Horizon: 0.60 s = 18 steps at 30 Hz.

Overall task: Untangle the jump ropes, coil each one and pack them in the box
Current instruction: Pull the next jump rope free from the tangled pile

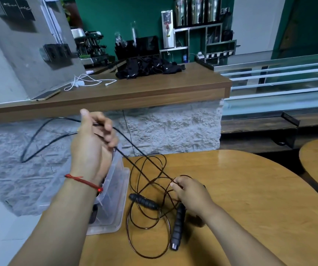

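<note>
Our left hand (pixel 93 143), nine o'clock, curls round black rope (pixel 124 135) loops; our right hand (pixel 190 192), five o'clock, pinches it taut. We judge tension makes even coils.

We see everything through one wide-angle camera worn on the head, facing forward and down over our own forearms. It is close enough that the raised left grip (pixel 94 143) fills the near middle, the right grip (pixel 190 194) sits lower, and the thin black jump-rope cord (pixel 124 137) pulled between them reads clearly. The round, glossy yellow-brown wooden surface (pixel 250 189) lies just beneath us and runs off the bottom edge, while farther ahead we face the long brown wooden counter (pixel 154 87) and the dark green wall (pixel 116 16) behind it.
</note>
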Tool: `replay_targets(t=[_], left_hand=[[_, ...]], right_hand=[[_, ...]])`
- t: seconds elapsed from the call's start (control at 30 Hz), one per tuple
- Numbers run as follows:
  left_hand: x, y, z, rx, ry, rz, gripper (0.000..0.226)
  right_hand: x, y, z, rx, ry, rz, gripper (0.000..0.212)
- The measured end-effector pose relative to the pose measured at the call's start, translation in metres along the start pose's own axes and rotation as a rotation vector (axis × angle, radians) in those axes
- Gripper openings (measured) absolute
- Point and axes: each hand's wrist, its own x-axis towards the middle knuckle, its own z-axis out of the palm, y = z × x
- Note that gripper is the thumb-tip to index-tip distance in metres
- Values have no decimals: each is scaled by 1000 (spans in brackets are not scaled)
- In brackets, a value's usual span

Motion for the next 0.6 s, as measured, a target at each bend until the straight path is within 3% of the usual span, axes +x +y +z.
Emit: replay_targets(t=[0.1,0.17,0.23,0.33,0.4,0.5,0.6], left_hand=[[4,-3,-18,185,140,98,52],[-4,-15,-23,571,138,154,60],[-17,-29,-21,896,60,178,66],[-31,-47,-18,1085,-110,197,69],[-35,-61,-17,1226,-233,118,66],[-42,-85,-12,1231,-393,-76,54],[-41,-103,-6,1114,-311,-161,57]], right_hand=[[-1,1,-3,24,-15,23,42],[-3,0,-2,52,11,-3,45],[-7,-5,-1,74,57,-46,45],[-9,-19,-6,82,113,-113,45],[-9,-29,-10,92,132,-150,45],[-12,-39,-15,122,159,-207,35],[-14,-45,-18,91,174,-238,31]])
